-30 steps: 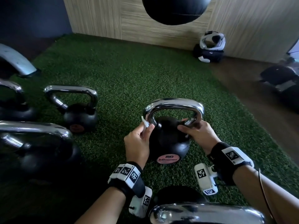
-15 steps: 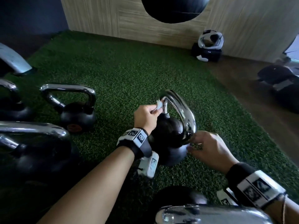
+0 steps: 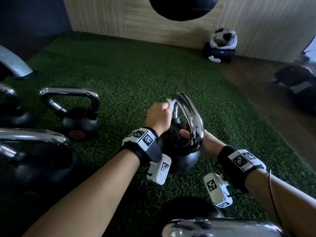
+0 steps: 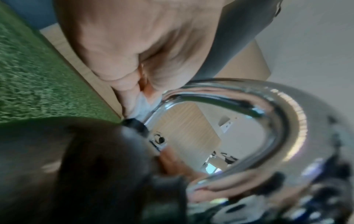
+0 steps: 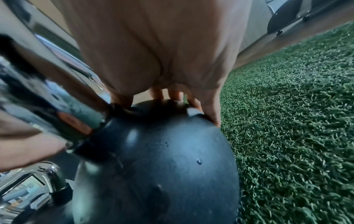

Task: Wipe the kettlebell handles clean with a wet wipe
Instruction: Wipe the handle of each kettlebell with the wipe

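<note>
My left hand (image 3: 158,117) pinches a white wet wipe (image 3: 170,102) against the chrome kettlebell handle (image 3: 189,117); my right hand (image 3: 207,141), at four o'clock, has its grip round the black iron kettlebell body (image 5: 162,159).

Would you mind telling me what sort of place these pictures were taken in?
Most likely a gym or home workout area: several kettlebells with chrome handles, such as the spare kettlebell, stand on green artificial turf, and a dark punching bag seems to hang by the wood-panel wall.
</note>
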A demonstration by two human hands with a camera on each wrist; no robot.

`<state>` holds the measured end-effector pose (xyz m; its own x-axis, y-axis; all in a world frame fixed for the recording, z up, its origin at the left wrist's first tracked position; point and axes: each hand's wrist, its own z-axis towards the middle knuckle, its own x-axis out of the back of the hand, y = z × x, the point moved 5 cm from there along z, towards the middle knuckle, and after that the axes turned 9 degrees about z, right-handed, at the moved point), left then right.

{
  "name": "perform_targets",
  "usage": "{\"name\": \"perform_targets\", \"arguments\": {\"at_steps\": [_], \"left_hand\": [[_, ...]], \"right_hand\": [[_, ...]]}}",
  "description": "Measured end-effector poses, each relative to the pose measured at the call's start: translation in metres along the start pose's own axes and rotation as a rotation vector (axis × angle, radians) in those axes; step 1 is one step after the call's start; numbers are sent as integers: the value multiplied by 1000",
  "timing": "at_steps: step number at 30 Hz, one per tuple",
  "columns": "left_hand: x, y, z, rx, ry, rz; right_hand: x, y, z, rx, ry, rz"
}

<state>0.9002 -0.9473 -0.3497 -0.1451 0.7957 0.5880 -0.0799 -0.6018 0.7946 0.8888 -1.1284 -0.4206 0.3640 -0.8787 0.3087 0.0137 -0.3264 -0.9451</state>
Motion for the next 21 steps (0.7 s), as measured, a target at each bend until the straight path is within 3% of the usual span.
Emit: {"name": "perform_targets", "arguments": {"at_steps": [5, 11, 15, 19, 21], "left_hand": [[14, 30, 3, -127, 75, -91], [21, 29, 0, -92, 44, -84], [24, 37, -23, -227, 149, -107], [28, 29, -21, -127, 117, -330], [33, 33, -36, -164, 134, -295]], "right_hand": [[-3, 2, 0, 15, 11, 26], [-4, 1, -1, 14, 20, 41], [-6, 3, 0, 18, 22, 85], [-6, 2, 0, 40, 12, 115], [-6, 1, 0, 56, 21, 117]]}}
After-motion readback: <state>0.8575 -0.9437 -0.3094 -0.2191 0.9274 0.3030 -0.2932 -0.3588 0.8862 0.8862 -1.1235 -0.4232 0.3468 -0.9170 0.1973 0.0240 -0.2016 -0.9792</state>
